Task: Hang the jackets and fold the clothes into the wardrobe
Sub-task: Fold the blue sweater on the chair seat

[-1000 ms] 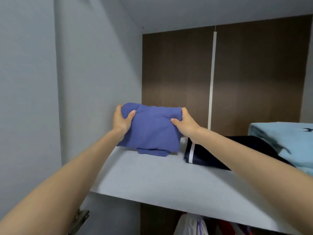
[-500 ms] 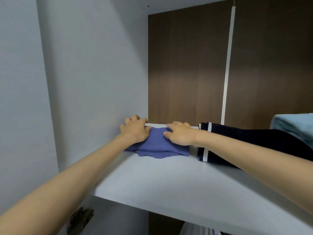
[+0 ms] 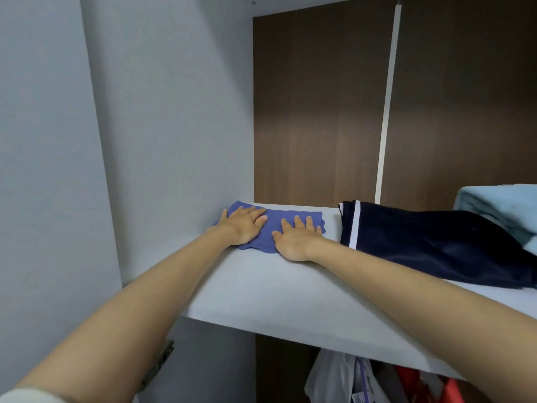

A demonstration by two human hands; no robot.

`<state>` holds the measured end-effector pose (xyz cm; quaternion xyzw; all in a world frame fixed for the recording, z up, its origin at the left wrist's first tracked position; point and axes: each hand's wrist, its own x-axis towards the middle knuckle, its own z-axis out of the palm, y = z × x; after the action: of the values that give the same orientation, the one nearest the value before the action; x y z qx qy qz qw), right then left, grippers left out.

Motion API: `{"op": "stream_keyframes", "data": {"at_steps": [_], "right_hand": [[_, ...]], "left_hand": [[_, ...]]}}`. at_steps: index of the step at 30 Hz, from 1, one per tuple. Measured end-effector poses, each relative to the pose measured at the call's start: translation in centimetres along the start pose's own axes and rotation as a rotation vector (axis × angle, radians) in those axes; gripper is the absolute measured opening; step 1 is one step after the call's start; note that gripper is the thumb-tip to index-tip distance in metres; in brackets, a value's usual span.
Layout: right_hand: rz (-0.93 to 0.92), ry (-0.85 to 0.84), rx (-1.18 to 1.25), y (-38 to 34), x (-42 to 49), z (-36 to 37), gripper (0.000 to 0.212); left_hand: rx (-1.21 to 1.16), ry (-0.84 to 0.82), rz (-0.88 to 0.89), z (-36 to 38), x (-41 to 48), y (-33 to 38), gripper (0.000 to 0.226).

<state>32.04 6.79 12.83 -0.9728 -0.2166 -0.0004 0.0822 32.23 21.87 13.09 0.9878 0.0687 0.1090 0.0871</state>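
A folded purple-blue garment lies flat at the back left corner of the white wardrobe shelf. My left hand presses on its left part with straight fingers. My right hand lies flat on its right part, fingers spread. To the right lies a folded dark navy garment with a white stripe, apart from the purple one. A light blue folded garment sits at the far right.
The wardrobe's grey left wall stands right beside the purple garment. The brown back panel has a white vertical strip. Below the shelf hang clothes, white and red. A metal hinge shows at the lower left.
The purple garment went from being held up in both hands to lying on the shelf. Both hands have flattened on it and spread out.
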Motion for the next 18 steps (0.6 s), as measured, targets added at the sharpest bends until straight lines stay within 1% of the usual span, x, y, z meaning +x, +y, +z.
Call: {"op": "stream_keyframes", "data": {"at_steps": [4,8,11,14,18], "right_hand": [[-0.134,0.164,0.102,0.6,-2.8,-1.3,0.056],[-0.171,0.334,0.112,1.1,-7.1,-4.0,0.056],[-0.188,0.461,0.124,1.2,-11.1,-5.8,0.049],[-0.189,0.534,0.107,1.5,-15.7,-6.0,0.043],[-0.153,0.626,0.166,2.0,-22.2,-4.5,0.037]], "left_hand": [[0.010,0.134,0.059,-1.6,-2.4,0.9,0.049],[-0.185,0.277,0.121,-4.2,-5.9,3.1,0.049],[-0.294,0.385,0.180,-6.2,-9.2,4.9,0.047],[-0.388,0.383,0.225,-7.2,-13.1,6.5,0.048],[-0.487,0.346,0.268,-7.0,-18.8,8.0,0.046]]}}
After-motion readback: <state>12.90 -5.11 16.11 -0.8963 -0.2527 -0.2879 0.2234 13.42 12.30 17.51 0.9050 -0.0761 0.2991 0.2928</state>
